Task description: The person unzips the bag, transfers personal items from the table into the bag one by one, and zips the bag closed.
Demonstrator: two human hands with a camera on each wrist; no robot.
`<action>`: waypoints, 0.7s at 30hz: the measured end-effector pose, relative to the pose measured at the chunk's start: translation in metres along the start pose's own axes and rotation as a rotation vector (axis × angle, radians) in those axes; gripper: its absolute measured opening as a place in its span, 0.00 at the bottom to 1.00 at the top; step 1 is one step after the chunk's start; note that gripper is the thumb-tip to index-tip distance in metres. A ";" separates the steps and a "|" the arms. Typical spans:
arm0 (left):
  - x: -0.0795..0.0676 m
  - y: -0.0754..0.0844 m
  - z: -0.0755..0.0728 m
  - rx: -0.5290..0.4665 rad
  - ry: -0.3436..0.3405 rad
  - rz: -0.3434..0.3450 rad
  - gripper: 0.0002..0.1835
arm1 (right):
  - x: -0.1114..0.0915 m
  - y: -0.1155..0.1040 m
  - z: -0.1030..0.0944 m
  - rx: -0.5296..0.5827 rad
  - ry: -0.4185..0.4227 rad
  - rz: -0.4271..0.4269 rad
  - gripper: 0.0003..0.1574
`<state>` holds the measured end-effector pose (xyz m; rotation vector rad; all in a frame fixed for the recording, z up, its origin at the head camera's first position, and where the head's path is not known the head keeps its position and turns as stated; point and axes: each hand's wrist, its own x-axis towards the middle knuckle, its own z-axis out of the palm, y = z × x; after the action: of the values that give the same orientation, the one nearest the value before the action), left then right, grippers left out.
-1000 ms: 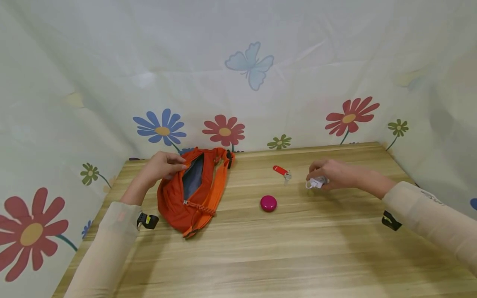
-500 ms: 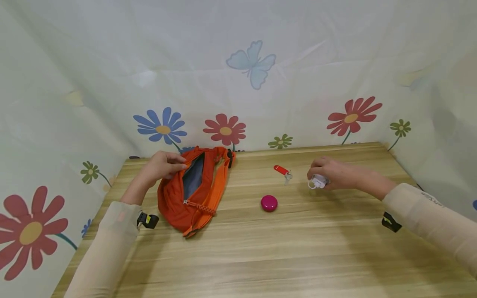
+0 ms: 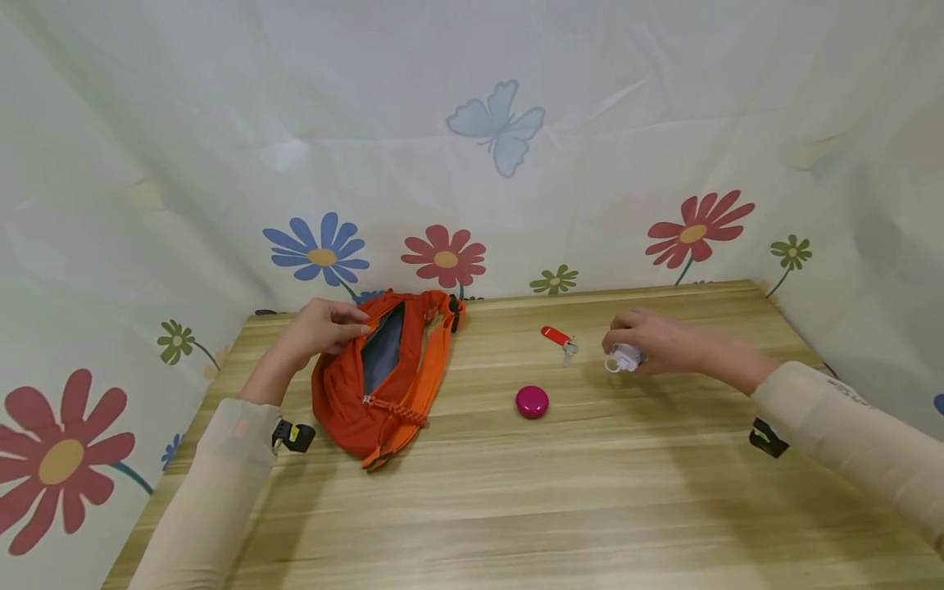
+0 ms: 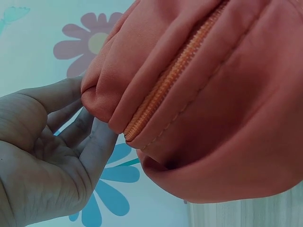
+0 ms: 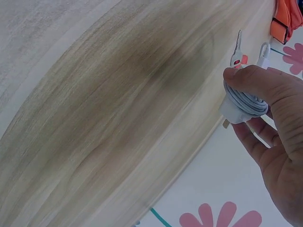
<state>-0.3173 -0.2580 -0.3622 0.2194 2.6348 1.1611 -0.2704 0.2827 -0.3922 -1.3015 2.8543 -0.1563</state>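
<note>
My left hand [image 3: 319, 332] pinches the upper edge of an orange-red waist bag [image 3: 339, 401] at the left of the table. The bag's zipped pocket gapes wide, showing a grey lining [image 3: 382, 356]. In the left wrist view, thumb and fingers meet on the bag's fabric [image 4: 255, 118] beside an orange zipper [image 4: 165, 78]. On the right, my right hand [image 3: 664, 340] grips a white charger [image 3: 625, 358] just above the table. Its cable [image 5: 248, 101] is wound around it, and a metal prong [image 5: 226, 124] sticks out below.
A round magenta case [image 3: 532, 402] lies mid-table. Behind it is a bunch of keys [image 3: 569, 348] with a red tag [image 3: 555, 335]. The wooden table [image 3: 501, 516] ends at a flower-printed curtain [image 3: 590, 205] at the back and sides.
My right hand, with the charger in it, has shifted very slightly left over the last half second. The left hand, bag, keys and magenta case stay put.
</note>
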 end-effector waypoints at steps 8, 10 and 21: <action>0.000 0.002 0.000 -0.002 0.000 0.007 0.17 | 0.006 -0.007 -0.002 0.006 0.006 0.008 0.31; 0.000 0.002 0.000 -0.003 0.002 0.006 0.17 | 0.010 -0.009 -0.002 0.010 0.018 -0.012 0.30; -0.002 0.004 0.001 -0.002 0.001 -0.011 0.17 | 0.021 -0.021 0.002 0.035 0.034 -0.061 0.31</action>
<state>-0.3150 -0.2548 -0.3600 0.2043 2.6319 1.1610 -0.2684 0.2532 -0.3913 -1.3928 2.8272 -0.2295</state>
